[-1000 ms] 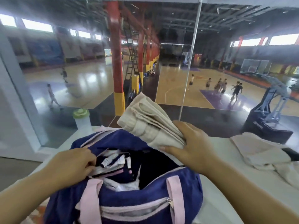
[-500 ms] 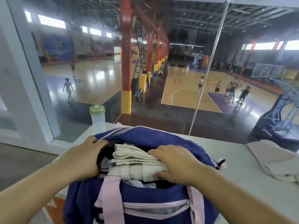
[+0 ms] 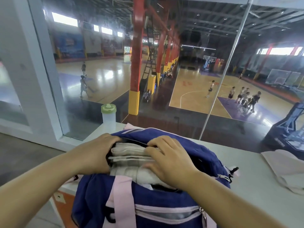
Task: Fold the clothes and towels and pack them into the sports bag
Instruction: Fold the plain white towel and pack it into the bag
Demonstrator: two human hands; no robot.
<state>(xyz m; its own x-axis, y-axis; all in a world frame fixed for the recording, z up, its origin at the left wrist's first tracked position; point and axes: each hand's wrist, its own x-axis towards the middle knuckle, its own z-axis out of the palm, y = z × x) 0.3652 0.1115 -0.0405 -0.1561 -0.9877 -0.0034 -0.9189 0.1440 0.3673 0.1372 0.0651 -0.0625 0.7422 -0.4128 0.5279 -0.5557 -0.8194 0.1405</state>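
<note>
The navy sports bag (image 3: pixel 164 201) with pink straps stands open on the white table (image 3: pixel 256 191) right in front of me. A folded beige towel (image 3: pixel 130 158) lies in its opening on top of other clothes. My right hand (image 3: pixel 167 160) lies flat on the towel, pressing it down, fingers spread toward the far rim. My left hand (image 3: pixel 97 153) grips the bag's left rim and holds the opening apart. Another beige cloth (image 3: pixel 286 168) lies loosely folded on the table at the right edge.
A clear bottle with a green lid (image 3: pixel 108 116) stands at the table's far left corner behind the bag. A glass wall (image 3: pixel 181 79) runs right behind the table, overlooking a basketball hall with people. A white pillar (image 3: pixel 41 71) rises at the left.
The folded towel, held above the bag a second ago, has gone down into the opening. My right hand now presses it deeper; my left hand has shifted to the rim.
</note>
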